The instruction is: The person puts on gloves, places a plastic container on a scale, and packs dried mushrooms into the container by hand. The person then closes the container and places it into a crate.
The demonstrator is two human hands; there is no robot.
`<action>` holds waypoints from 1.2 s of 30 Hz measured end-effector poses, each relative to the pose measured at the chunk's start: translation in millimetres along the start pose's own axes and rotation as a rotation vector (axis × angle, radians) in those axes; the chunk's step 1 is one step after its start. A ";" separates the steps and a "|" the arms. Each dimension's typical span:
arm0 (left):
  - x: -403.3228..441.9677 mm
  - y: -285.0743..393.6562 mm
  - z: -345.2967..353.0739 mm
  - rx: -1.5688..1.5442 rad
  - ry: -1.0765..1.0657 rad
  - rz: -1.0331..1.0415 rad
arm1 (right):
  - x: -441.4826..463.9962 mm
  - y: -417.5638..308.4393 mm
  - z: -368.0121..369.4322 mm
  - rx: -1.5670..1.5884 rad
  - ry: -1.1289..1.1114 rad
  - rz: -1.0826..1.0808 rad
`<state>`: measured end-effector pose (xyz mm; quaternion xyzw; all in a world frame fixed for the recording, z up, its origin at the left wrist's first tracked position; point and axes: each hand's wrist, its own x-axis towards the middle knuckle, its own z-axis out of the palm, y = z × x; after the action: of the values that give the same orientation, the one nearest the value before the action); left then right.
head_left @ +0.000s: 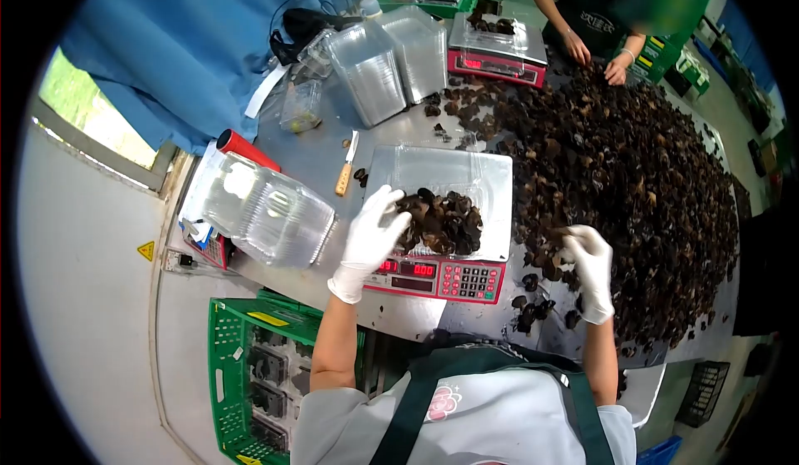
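A clear plastic box (454, 184) with dark wood ear mushrooms (445, 225) in it rests on the steel pan of a red digital scale (472, 280). My left hand (372, 236), in a white glove, is at the box's left side, thumb and fingers apart, fingertips beside the mushrooms. To the right, my gloved right hand (591, 269) is over the near left edge of a large mushroom pile (641, 190). Its fingers are curled together, with a brown mushroom piece at the tips. The hand partly hides that piece.
A wooden-handled knife (346, 165) lies left of the scale. Stacked clear boxes (270, 211) stand beyond my left hand, with more clear boxes (387, 65) farther back. A second scale (499, 49) and a co-worker's hands (614, 68) are across the table. A green crate (220, 382) holds packed boxes below.
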<state>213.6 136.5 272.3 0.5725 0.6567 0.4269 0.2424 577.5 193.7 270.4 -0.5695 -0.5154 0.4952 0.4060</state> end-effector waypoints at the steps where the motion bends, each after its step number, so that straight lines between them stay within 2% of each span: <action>1: -0.8 0.3 -5.1 -0.052 -0.001 -0.082 | -7.9 14.7 -27.3 -0.035 0.080 -0.008; 5: -4.4 -20.5 -13.8 -0.095 0.020 -0.178 | -63.5 85.4 -141.8 -0.062 0.490 0.053; 7: -5.4 -33.5 -7.6 -0.082 0.049 -0.161 | -103.7 147.6 -223.2 -0.236 0.629 0.086; 9: -8.8 -31.2 2.5 0.000 0.058 -0.112 | -152.9 213.5 -299.9 -0.769 0.768 0.069; 11: -9.6 -26.0 12.5 0.072 0.034 -0.018 | -183.0 169.7 -284.7 -1.145 0.817 0.575; 14: -11.3 -22.5 32.4 0.217 -0.091 0.082 | -186.5 165.2 -249.5 -1.005 0.841 0.428; 15: -12.9 -21.9 40.3 0.294 -0.122 0.088 | -179.5 147.9 -215.4 -0.983 0.802 0.256; 17: -17.9 -20.8 56.6 0.439 -0.114 0.109 | -157.6 127.2 -151.8 -0.866 0.609 0.140; 18: -18.1 -18.9 62.6 0.479 -0.114 0.129 | -146.5 93.4 -117.8 -0.732 0.433 0.342; 19: -18.9 -13.4 67.4 0.473 -0.113 0.130 | -141.7 110.9 -97.2 -0.716 0.374 0.235; 20: -19.3 -11.6 71.7 0.431 -0.106 0.117 | -136.7 120.0 -79.9 -0.790 0.236 0.195; 21: -19.6 -9.8 75.6 0.393 -0.093 0.100 | -133.4 147.4 -62.7 -0.914 0.200 0.080; 22: -19.7 -8.7 79.6 0.414 -0.069 0.085 | -128.9 129.6 -44.4 -0.948 0.112 0.173; 23: -23.5 6.5 82.2 0.451 -0.019 0.069 | -125.2 130.1 -32.5 -0.996 0.094 0.152; 25: -31.7 25.1 90.0 0.525 0.121 0.212 | -121.5 140.5 -16.5 -1.016 0.100 0.064; 26: -36.4 34.0 96.5 0.418 0.097 0.284 | -120.1 140.7 -12.1 -0.986 0.070 0.081; 28: -48.4 57.4 111.9 0.169 0.002 0.424 | -120.5 142.6 -8.1 -0.992 0.067 -0.024; 31: -71.3 68.0 140.9 0.102 -0.009 0.495 | -120.2 153.2 -12.6 -0.979 0.102 -0.162; 35: -82.8 46.1 138.1 0.144 -0.021 0.296 | -120.7 158.0 -28.1 -0.892 0.089 -0.133; 36: -77.9 42.7 131.0 0.221 0.076 0.347 | -120.5 167.9 -31.5 -0.886 0.119 -0.154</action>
<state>360.2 98.0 227.0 0.6836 0.5997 0.4091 0.0759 642.1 52.7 130.3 -0.6756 -0.6944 0.1616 0.1876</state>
